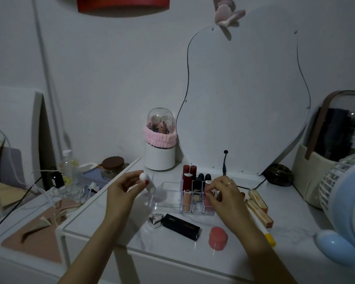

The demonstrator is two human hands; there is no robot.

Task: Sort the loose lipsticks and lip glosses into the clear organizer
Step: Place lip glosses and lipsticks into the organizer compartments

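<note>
The clear organizer [168,194] stands mid-table; its right compartments hold several upright lipsticks and glosses, among them dark red tubes [188,179] and a nude gloss [186,200]. My right hand [221,192] is over the organizer's right column, fingers pinched on a pink lip gloss [208,203] standing in a slot. My left hand [125,186] is raised left of the organizer, holding a white tube with a round white cap [143,177]. Loose on the table lie a black lipstick box [181,226], a silver heart case [155,220], a pink jar [218,238] and gold-orange tubes [259,210].
A curvy mirror [242,99] leans on the wall behind. A white brush holder with a pink band [160,144] stands back left. A blue fan [344,203] and a storage case [340,136] crowd the right. A lower side table with bottles and cables [66,181] is at left.
</note>
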